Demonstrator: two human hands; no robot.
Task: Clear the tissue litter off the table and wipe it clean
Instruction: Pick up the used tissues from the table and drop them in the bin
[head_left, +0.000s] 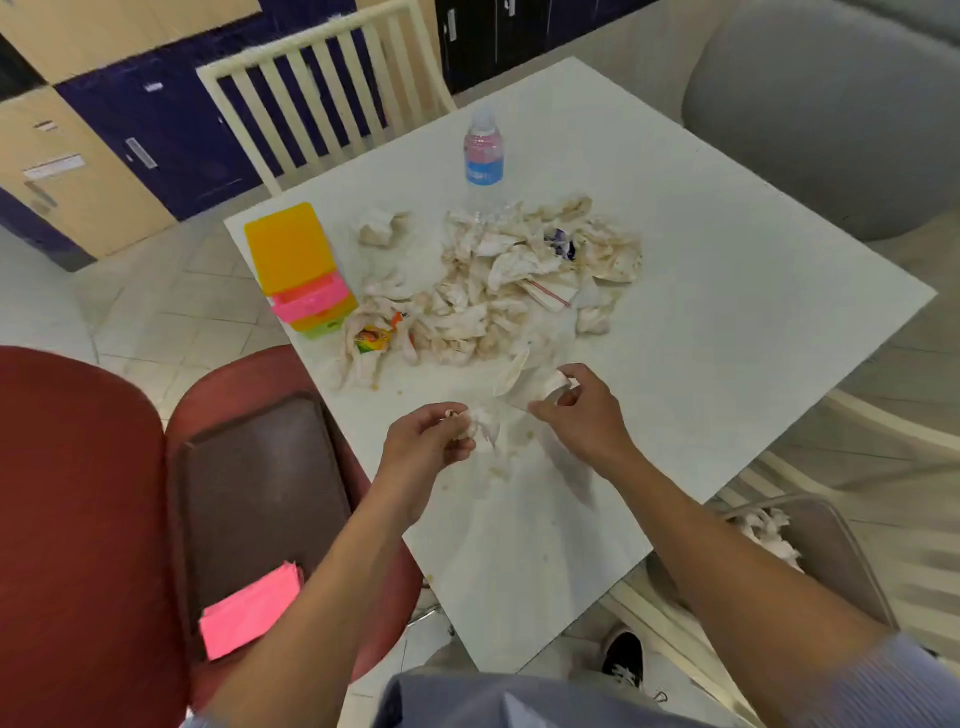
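Observation:
A heap of crumpled, stained tissues (498, 280) with a few wrappers covers the middle of the white table (727, 312). One loose ball of tissue (379, 226) lies apart at the far left. Near the front edge my left hand (431, 441) pinches a small crumpled tissue (480, 423). My right hand (582, 410) grips another white tissue piece (550, 384) just beside it. Both hands hover a little above the tabletop, close together.
A water bottle (483, 156) stands behind the heap. An orange box with pink bands (298, 270) sits at the table's left corner. A red chair (78, 519) on the left carries a brown tray (260, 493) with pink paper (249, 613). A bin holding tissues (769, 530) stands lower right.

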